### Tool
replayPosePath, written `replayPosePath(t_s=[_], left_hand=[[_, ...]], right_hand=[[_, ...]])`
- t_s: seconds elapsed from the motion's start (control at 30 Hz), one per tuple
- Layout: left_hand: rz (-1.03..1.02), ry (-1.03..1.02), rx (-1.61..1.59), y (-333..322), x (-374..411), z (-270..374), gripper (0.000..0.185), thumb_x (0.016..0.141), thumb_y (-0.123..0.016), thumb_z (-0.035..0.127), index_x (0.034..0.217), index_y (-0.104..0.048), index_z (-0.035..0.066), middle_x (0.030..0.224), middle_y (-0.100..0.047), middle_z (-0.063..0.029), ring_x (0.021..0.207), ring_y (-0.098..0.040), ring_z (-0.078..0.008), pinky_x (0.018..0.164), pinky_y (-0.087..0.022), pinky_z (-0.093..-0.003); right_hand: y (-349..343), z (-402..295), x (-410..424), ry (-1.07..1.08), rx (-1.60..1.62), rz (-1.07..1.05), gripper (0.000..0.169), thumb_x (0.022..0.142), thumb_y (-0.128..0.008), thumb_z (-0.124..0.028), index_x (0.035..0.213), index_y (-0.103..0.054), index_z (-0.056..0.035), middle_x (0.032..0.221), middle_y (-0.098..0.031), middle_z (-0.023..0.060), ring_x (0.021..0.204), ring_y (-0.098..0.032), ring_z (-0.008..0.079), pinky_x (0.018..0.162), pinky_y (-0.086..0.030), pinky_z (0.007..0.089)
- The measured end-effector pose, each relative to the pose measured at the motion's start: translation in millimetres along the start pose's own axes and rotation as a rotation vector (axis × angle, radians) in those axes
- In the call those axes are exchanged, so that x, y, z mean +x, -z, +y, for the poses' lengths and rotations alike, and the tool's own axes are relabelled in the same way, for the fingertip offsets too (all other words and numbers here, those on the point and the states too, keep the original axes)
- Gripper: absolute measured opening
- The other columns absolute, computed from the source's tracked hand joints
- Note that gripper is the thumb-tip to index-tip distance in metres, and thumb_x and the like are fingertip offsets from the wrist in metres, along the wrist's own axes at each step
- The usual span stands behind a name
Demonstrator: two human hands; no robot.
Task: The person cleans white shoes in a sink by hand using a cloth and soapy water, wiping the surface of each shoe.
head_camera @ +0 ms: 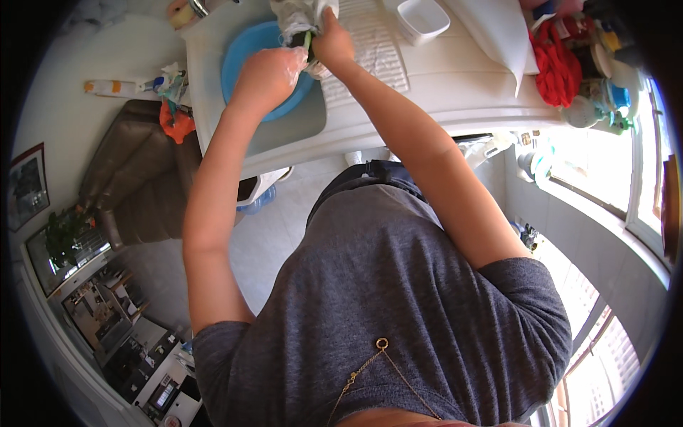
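Note:
My left hand (272,74), with suds on its fingers, is closed around a slim green item (308,39), perhaps a brush handle, over the blue basin (230,64). Beside it, my right hand (333,45) grips a white fabric item (296,15) with a dark opening; its exact kind is unclear. The fabric item lies partly over the basin and partly by the ribbed washboard (373,50) of the white laundry sink (299,149). Both hands are close together, and they hide part of the green item.
A white plastic tub (423,21) stands right of the washboard. Farther right are a red mesh-like cloth (557,69) and several bottles. An orange bag (177,124) hangs at the sink's left edge, beside a brown leather sofa (141,160). A faucet (199,7) is at the upper left.

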State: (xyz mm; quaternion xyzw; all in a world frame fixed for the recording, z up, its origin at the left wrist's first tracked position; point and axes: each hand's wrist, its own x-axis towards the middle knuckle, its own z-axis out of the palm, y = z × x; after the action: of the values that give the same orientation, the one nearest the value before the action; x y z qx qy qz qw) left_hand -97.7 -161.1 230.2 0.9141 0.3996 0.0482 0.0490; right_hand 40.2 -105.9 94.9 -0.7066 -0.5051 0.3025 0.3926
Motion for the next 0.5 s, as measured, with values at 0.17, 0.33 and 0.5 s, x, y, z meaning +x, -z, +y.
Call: replayPosePath(t_s=[0.17, 0.33, 0.5], left_hand=[[0.038, 0.020, -0.034, 28, -25, 2, 0.011, 0.094, -0.059, 0.017, 0.095, -0.062, 0.007, 0.083, -0.067, -0.0159, 0.078, -0.063, -0.0402, 0.067, -0.049, -0.0488], [0.059, 0.008, -0.104, 25, -58, 0, 0.011, 0.092, -0.062, 0.019, 0.095, -0.064, 0.008, 0.082, -0.068, -0.0133, 0.076, -0.064, -0.0369, 0.066, -0.051, -0.0469], [0.200, -0.146, -0.253, -17, -80, 14, 0.011, 0.085, -0.072, 0.014, 0.092, -0.066, 0.008, 0.082, -0.070, -0.0099, 0.076, -0.068, -0.0309, 0.063, -0.054, -0.0421]], right_hand=[[-18, 26, 30, 0.057, 0.005, 0.087, 0.068, 0.088, -0.064, -0.024, 0.150, -0.040, -0.0113, 0.111, -0.068, 0.0280, 0.104, -0.064, 0.0465, 0.087, -0.051, 0.0525], [-6, 48, 45, 0.137, 0.067, 0.001, 0.078, 0.087, -0.070, -0.034, 0.154, -0.035, -0.0127, 0.113, -0.066, 0.0304, 0.104, -0.064, 0.0479, 0.088, -0.050, 0.0547], [55, 65, 29, 0.400, -0.090, 0.120, 0.076, 0.086, -0.076, -0.034, 0.149, -0.043, -0.0085, 0.113, -0.071, 0.0226, 0.105, -0.069, 0.0367, 0.087, -0.053, 0.0451]])
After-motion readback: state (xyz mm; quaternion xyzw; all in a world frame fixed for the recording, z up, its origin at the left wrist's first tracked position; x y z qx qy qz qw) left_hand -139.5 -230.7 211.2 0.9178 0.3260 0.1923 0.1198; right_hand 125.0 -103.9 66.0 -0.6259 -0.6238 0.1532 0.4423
